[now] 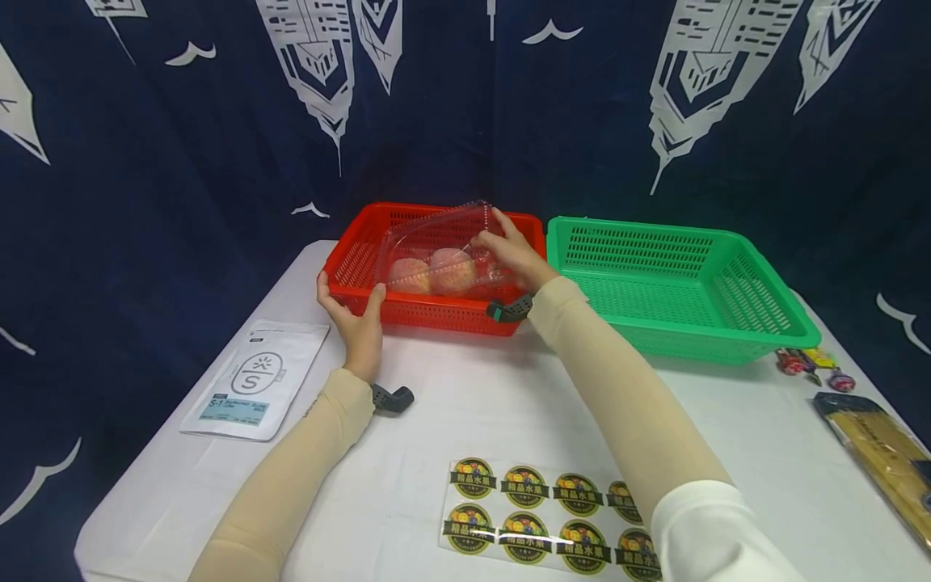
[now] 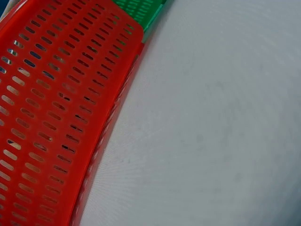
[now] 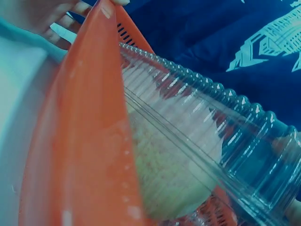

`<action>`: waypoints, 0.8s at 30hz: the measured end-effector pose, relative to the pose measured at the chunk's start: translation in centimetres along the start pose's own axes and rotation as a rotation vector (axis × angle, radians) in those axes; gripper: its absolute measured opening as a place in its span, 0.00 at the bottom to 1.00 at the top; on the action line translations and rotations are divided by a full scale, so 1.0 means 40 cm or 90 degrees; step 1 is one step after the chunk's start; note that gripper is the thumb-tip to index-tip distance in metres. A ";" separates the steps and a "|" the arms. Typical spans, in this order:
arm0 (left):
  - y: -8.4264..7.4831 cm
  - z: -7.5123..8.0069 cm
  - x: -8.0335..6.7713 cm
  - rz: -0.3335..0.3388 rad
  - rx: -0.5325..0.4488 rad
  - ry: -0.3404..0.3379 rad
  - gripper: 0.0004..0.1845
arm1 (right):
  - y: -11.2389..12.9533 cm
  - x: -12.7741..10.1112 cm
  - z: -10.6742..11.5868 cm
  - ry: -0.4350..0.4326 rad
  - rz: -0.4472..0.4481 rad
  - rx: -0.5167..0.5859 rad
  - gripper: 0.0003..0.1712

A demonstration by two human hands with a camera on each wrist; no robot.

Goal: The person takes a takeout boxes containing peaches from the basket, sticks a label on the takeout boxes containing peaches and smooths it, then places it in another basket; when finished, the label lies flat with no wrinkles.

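**Right hand (image 1: 518, 257) tilts a clear plastic container (image 1: 436, 233) in a red basket (image 1: 436, 314)**

The right hand is partly closed, its fingers and thumb pinching the container's right end, which sits higher than the left. The left hand (image 1: 356, 327) grips the basket's near-left corner, thumb and fingers bent at the rim and spread apart from each other. A dark device sits at each wrist, below beige sleeves (image 1: 633, 380).

The container lies slantwise within the red basket. Two round pink-and-yellow fruits (image 1: 452, 271), apparently apples, show through its plastic; whether they are inside it or behind it I cannot tell.

Just right of the red basket stands a green basket (image 1: 698, 346). Left of the left forearm, a white pouch (image 1: 258, 388) marked "S" lies flat on the white table (image 1: 451, 396). Nearer the person is a sheet of round fruit stickers (image 1: 541, 513), its right end partly covered by the right sleeve. At the far right lie wrapped lollipops (image 1: 841, 381) and a brown package (image 1: 873, 449). A navy curtain (image 1: 494, 105) with white building prints hangs behind.
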State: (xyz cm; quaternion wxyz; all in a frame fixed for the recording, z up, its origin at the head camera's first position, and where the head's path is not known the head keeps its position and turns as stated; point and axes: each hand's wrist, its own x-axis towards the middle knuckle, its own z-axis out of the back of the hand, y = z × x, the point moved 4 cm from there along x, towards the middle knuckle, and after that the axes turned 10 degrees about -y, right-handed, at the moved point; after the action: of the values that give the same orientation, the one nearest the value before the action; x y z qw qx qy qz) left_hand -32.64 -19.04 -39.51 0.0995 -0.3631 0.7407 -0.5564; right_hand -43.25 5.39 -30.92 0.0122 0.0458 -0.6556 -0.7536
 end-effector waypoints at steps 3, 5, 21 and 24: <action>0.001 0.000 0.000 -0.003 -0.003 -0.002 0.51 | 0.012 -0.006 0.004 -0.001 -0.007 -0.009 0.53; 0.001 0.000 0.000 -0.003 -0.005 -0.002 0.50 | 0.022 -0.010 0.009 -0.003 -0.010 -0.018 0.52; 0.006 0.003 0.004 0.011 -0.007 0.006 0.53 | 0.084 -0.019 0.095 -0.021 -0.020 -0.012 0.53; 0.006 0.003 0.004 0.009 -0.010 0.003 0.52 | 0.092 -0.022 0.112 -0.017 -0.031 0.005 0.53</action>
State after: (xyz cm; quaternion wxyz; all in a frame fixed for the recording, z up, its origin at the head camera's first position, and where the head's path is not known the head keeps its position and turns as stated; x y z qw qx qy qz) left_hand -32.78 -19.20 -39.71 0.0987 -0.3570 0.7479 -0.5508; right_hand -42.90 9.36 -26.62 -0.0147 0.0517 -0.6577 -0.7514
